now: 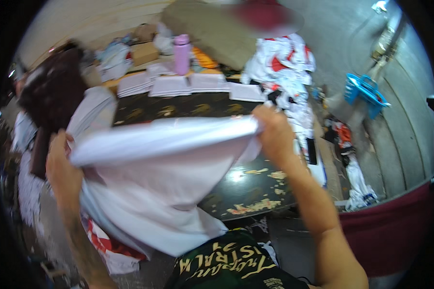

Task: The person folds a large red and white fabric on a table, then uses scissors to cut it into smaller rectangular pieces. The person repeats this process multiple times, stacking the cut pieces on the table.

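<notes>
While fingers (266, 115) grip it, the white cloth (154, 180) stretches left-to-right

Gold lettering (229, 260) on black shirt (236, 239), perhaps emblems (167, 111) on tabletop (241, 185)

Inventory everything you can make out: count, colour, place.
Held cloth: one, white, left of centre
Table: one, black, centre
Folded stacks: at least four, white, table's far edge
Bottle: one, pink, behind stacks
Box: one, tan, left of bottle
Fabric heap: one, white-red, right of stacks
Basket: one, blue, far right
Draped fabric: one, maroon, lower right
Shirt: one, dark, lower centre
Left hand: one, bare, cloth's left end
Right hand: one, bare, cloth's right end
</notes>
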